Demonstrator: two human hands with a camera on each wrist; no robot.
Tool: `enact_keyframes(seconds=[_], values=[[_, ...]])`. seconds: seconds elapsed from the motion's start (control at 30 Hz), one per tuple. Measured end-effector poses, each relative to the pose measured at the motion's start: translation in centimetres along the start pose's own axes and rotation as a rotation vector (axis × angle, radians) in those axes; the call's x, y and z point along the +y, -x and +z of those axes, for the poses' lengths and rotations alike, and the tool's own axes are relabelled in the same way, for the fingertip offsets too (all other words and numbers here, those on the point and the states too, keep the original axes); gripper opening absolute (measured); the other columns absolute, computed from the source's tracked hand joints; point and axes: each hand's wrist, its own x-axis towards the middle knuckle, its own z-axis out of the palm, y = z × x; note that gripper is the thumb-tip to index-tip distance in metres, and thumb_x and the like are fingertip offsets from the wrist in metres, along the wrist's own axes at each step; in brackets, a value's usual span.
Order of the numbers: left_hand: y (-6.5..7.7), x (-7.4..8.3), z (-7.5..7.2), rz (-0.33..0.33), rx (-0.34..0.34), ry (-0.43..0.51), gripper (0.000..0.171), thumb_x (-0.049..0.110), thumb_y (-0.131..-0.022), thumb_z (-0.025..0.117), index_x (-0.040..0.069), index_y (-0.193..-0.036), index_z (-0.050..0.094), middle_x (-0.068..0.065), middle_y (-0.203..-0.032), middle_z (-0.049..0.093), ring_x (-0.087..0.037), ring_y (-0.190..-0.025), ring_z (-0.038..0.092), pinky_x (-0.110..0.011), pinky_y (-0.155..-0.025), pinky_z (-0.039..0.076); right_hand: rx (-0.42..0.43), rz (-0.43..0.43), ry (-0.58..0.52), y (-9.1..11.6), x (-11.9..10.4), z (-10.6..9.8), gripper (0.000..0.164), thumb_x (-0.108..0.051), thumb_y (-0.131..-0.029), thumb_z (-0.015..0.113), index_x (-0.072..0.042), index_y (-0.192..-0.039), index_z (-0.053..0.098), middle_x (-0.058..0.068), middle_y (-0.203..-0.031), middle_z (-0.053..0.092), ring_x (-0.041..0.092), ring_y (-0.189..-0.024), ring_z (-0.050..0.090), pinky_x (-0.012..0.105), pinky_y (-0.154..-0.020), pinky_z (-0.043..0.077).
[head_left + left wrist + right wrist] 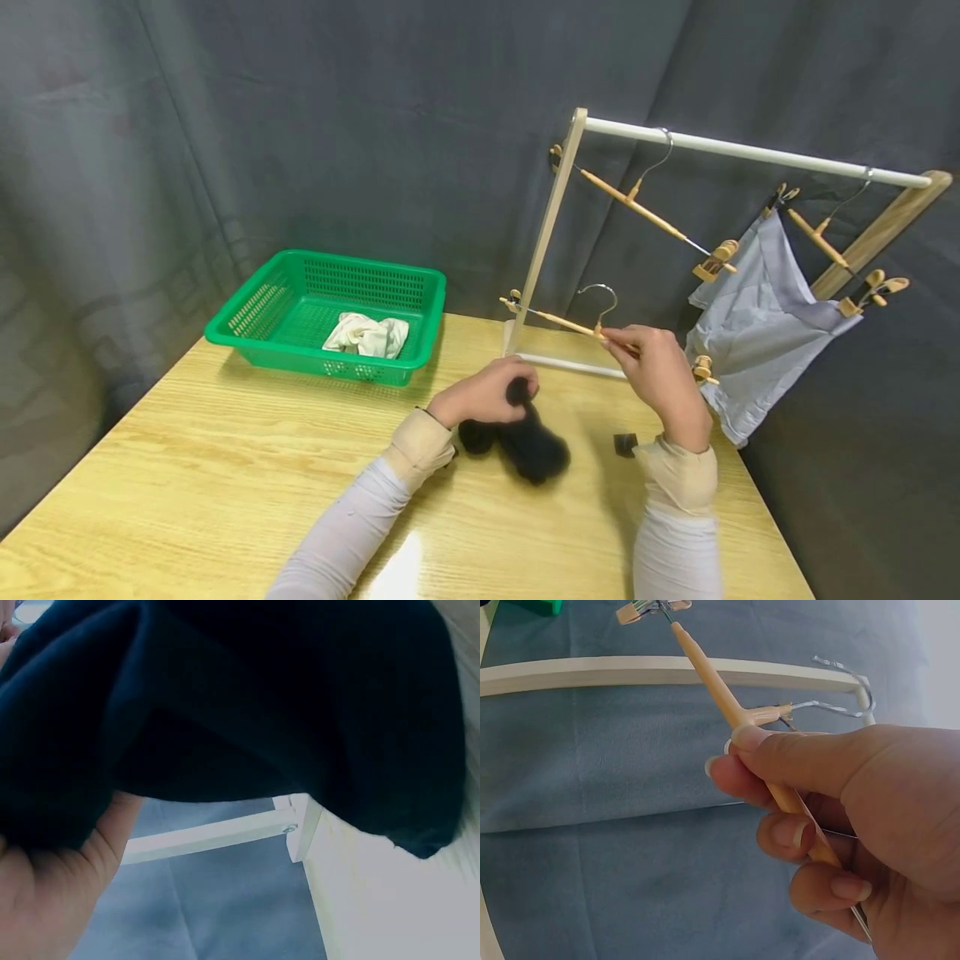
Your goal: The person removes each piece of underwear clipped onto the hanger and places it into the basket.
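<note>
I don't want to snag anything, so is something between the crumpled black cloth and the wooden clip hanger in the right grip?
Nothing visible is: in the head view, open air separates the crumpled black cloth from the wooden clip hanger. The small dark square lies off to the right.

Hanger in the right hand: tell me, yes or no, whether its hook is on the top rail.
No: the hanger in the right hand has its hook free, below the white top rail.
</note>
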Motion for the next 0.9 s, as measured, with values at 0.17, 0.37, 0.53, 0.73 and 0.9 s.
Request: enact_keyframes(seconds=[0.17, 0.37, 0.53, 0.73, 0.9], values=[[0.2, 0.1, -0.2, -0.002, 0.018, 0.013, 0.024, 0.01, -0.068, 0.072, 0.017, -0.085, 0.057, 0.007, -0.088, 0.052, -0.01, -0.086, 0.047, -0.024, -0.08, 0.04, 0.014, 0.011, 0.02, 0.5, 0.3, -0.3, 0.02, -0.013, -0.085, 0.069, -0.009, -0.104, 0.073, 0.005, -0.088, 0.072, 0.014, -0.064, 0.059, 0.03, -0.054, 0.043], [0.6, 0.2, -1.3, -0.023, 0.059, 0.047, 0.024, 0.01, -0.069, 0.071, 0.016, -0.088, 0.057, 0.006, -0.092, 0.053, -0.01, -0.091, 0.048, -0.024, -0.084, 0.042, 0.031, 0.026, 0.029, 0.7, 0.5, -0.5, 0.019, -0.012, -0.084, 0.07, -0.008, -0.102, 0.074, 0.006, -0.088, 0.072, 0.016, -0.068, 0.063, 0.032, -0.055, 0.045], [1.4, 0.3, -3.3, -0.046, 0.138, 0.044, 0.024, 0.009, -0.07, 0.07, 0.016, -0.089, 0.058, 0.006, -0.092, 0.052, -0.011, -0.085, 0.048, -0.025, -0.079, 0.042, 0.016, 0.049, 0.018, 0.5, 0.5, -0.4, 0.02, -0.011, -0.084, 0.069, -0.01, -0.104, 0.073, 0.005, -0.09, 0.072, 0.016, -0.072, 0.064, 0.033, -0.058, 0.047], [2.2, 0.1, -5.2, -0.072, 0.207, 0.034, 0.022, 0.011, -0.071, 0.069, 0.018, -0.087, 0.057, 0.009, -0.093, 0.052, -0.01, -0.085, 0.048, -0.025, -0.08, 0.043, -0.004, 0.066, 0.005, 0.6, 0.3, -0.3, 0.02, -0.014, -0.086, 0.067, -0.009, -0.105, 0.073, 0.007, -0.091, 0.072, 0.017, -0.074, 0.065, 0.035, -0.06, 0.049], [2.7, 0.1, -6.3, -0.088, 0.228, 0.051, 0.021, 0.011, -0.073, 0.068, 0.018, -0.09, 0.057, 0.007, -0.096, 0.052, -0.012, -0.088, 0.048, -0.027, -0.08, 0.043, -0.011, 0.079, 0.007, 1.0, 0.3, -0.4, 0.02, -0.014, -0.086, 0.067, -0.008, -0.105, 0.072, 0.008, -0.091, 0.072, 0.018, -0.075, 0.066, 0.035, -0.06, 0.05]])
